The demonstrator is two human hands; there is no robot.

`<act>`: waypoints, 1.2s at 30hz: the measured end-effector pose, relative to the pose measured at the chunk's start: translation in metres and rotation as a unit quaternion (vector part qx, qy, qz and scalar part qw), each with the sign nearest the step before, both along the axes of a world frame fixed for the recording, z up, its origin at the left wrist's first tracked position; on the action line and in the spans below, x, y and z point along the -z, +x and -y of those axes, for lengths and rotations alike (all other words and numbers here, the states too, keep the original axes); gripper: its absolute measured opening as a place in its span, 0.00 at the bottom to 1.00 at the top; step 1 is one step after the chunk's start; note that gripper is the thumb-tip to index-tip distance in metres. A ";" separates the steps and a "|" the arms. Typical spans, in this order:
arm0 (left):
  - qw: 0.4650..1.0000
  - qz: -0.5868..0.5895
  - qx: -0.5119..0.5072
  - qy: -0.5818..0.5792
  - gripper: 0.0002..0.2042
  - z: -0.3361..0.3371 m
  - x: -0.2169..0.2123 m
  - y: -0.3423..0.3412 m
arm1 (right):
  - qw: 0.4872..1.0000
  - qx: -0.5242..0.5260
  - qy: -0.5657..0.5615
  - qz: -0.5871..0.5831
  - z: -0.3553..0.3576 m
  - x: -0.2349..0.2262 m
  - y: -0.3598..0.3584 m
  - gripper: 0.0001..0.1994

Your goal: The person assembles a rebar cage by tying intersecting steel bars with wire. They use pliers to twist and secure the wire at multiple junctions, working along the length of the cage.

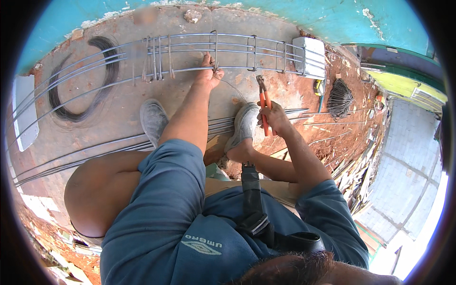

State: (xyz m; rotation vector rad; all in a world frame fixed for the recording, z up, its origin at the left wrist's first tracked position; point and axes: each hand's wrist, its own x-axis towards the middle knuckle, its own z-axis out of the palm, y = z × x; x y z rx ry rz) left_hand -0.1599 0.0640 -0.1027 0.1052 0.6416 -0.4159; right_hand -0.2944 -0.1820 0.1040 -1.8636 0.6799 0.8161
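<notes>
A long cage of steel rebar (pixel 237 68) with square stirrups (pixel 254 52) runs across in front of me, raised off the ground. My left hand (pixel 208 73) is closed at the near bar, beside one stirrup, with its fingers around a thin tie wire. The wire's loose tail (pixel 235 89) curves from that hand toward my shoe. In my right hand (pixel 274 117) are pincers (pixel 264 97) with orange handles, gripped with the jaws pointing away from me. Their jaws are near the cage but apart from it. Several stirrups (pixel 154 59) stand bunched on the bars to the left.
A coil of dark wire (pixel 111 76) lies at the left. A pale block (pixel 311 54) props the cage's right end; a white slab (pixel 24 114) is at its left. Loose bars (pixel 95 154) pass by my shoes (pixel 244 123). A stirrup bundle (pixel 339 99) and tape measure (pixel 318 87) lie right.
</notes>
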 end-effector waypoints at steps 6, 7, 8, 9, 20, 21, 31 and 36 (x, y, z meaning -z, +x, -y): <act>0.999 -0.005 0.004 0.049 0.19 0.007 -0.009 0.003 | 0.947 -0.301 -0.110 0.016 -0.057 -0.041 0.060 0.29; 0.998 -0.016 0.007 0.060 0.19 0.007 -0.012 0.003 | 0.921 -0.359 -0.151 0.009 -0.066 -0.050 0.072 0.30; 0.997 -0.028 0.010 0.072 0.19 0.008 -0.013 0.001 | 0.911 -0.375 -0.171 0.013 -0.072 -0.052 0.078 0.29; 0.996 -0.039 0.012 0.085 0.19 0.008 -0.014 0.000 | 0.901 -0.390 -0.190 0.018 -0.078 -0.053 0.083 0.28; 0.995 -0.030 0.023 0.089 0.21 0.008 0.000 0.003 | 0.894 -0.404 -0.184 -0.059 -0.083 -0.064 0.098 0.28; 0.994 -0.038 0.028 0.103 0.22 0.007 -0.003 0.003 | 0.901 -0.390 -0.179 -0.069 -0.089 -0.071 0.096 0.31; 0.993 -0.015 0.035 0.108 0.23 0.003 -0.016 -0.002 | 0.822 -0.502 -0.267 -0.013 -0.101 -0.073 0.105 0.45; 0.995 -0.020 0.018 0.095 0.21 0.003 -0.015 -0.002 | 0.803 -0.531 -0.271 -0.013 -0.102 -0.076 0.114 0.44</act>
